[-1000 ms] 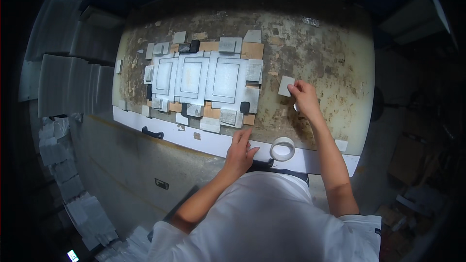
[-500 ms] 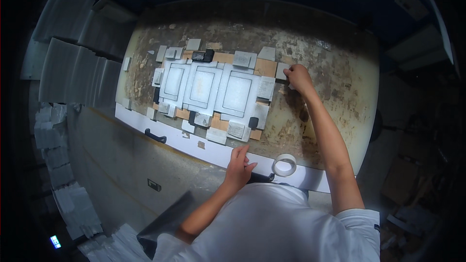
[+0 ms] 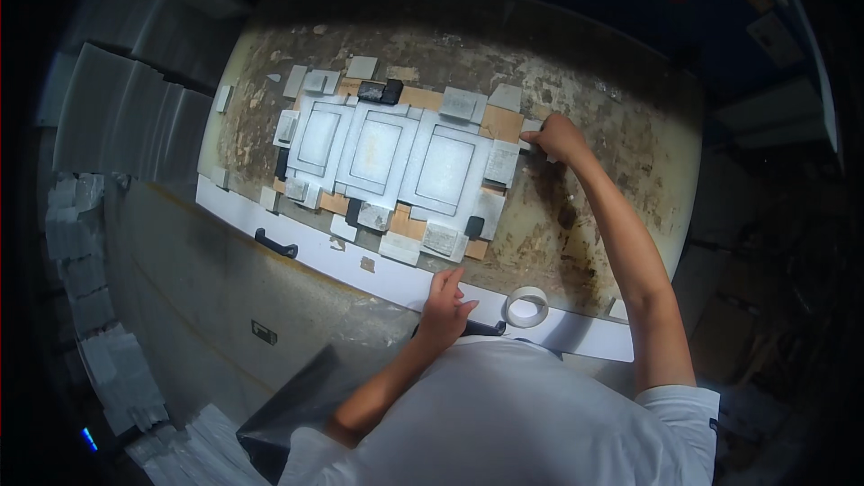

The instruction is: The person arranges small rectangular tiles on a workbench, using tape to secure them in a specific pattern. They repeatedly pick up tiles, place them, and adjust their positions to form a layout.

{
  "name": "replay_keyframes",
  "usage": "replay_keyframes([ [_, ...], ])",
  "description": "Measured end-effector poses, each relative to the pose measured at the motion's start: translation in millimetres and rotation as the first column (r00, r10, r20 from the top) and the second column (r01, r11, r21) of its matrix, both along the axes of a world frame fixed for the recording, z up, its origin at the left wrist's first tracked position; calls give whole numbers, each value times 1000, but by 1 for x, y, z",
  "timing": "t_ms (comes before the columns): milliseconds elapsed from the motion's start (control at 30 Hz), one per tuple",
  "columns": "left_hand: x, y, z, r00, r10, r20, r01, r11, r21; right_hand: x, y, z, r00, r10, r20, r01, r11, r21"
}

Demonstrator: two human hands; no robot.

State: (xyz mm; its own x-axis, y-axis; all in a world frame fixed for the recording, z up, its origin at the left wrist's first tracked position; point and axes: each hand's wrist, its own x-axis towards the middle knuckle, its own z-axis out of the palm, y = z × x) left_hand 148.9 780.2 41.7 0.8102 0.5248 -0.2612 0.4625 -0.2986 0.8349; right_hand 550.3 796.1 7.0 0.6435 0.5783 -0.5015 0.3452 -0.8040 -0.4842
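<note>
On the stained bench (image 3: pixel 621 126), right hand (image 3: pixel 558 137) closed on a small white block (image 3: pixel 531 126) at 3 o'clock of the white panels (image 3: pixel 378 148), left hand (image 3: pixel 445 301) fingers spread, flat on bench edge, tape roll (image 3: pixel 526 306) at its 3 o'clock.

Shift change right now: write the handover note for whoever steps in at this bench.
Right hand: stretched out, fingers on a small grey block at the right end of the layout.
Left hand: open, resting on the white front edge, beside the tape roll.
Done: three white panels lie side by side, grey and tan blocks ringing them.
Left: seating that right-end block.
</note>
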Motion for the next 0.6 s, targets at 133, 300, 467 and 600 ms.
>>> replay_keyframes([
  [133, 2, 2, 0, 1000, 11, -19, -12, 999, -33, 5, -1, 1, 995, -65, -81, 63, 997, -36],
  [300, -3, 0, -3, 998, -11, 58, 12, 1000, -5, -11, 8, 19, 983, 110, 146, -92, 988, -126],
  [467, -10, 10, 11, 995, 2, 102, -6, 999, 40, -14, 16, 26, 916, 265, 300, -259, 964, -62],
  [600, -33, 9, 1, 989, 148, -16, -149, 987, -66, -6, 8, 15, 894, 420, 154, -416, 907, -60],
])
